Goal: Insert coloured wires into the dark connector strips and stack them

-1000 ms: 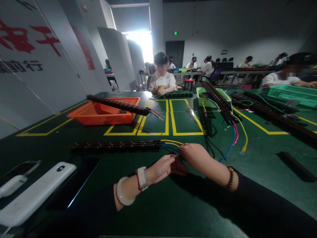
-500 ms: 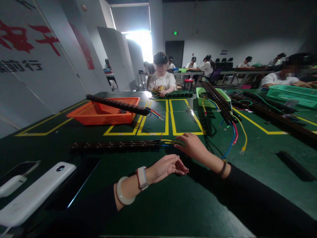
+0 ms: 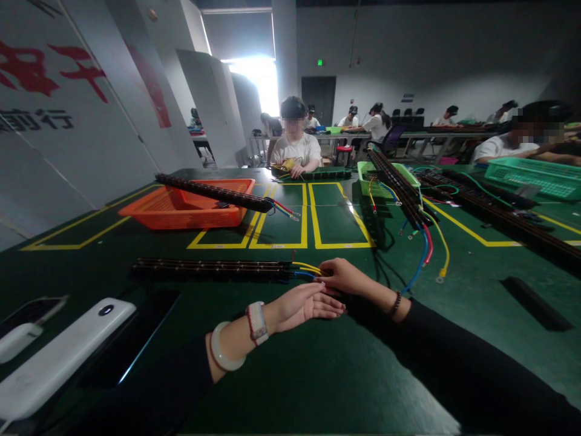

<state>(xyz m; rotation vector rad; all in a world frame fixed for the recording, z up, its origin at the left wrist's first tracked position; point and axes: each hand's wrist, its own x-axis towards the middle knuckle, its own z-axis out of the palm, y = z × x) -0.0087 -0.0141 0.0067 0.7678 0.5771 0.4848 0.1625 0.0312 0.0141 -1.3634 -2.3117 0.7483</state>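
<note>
A long black wire-harness strip (image 3: 213, 267) lies crosswise on the green table, with yellow and blue wires (image 3: 307, 266) coming out of its right end. My right hand (image 3: 348, 276) has its fingers closed around these wires, and their far ends are hidden beneath it. Just below and in front, my left hand (image 3: 304, 307) is turned with the palm partly up, its fingers stretched out to the right. Its thumb lies close to the wires and the right fingertips; whether it touches them I cannot tell.
An orange basket (image 3: 190, 221) carries another black strip (image 3: 213, 192). At the right, a green basket (image 3: 385, 189) has a strip with coloured wires leaning over it. A white power bank (image 3: 59, 363) and a dark phone (image 3: 131, 339) lie at the left. A co-worker (image 3: 295, 148) sits opposite.
My right hand has come down and closed on the wires. My left fingers have straightened out. The strip stays in about the same place.
</note>
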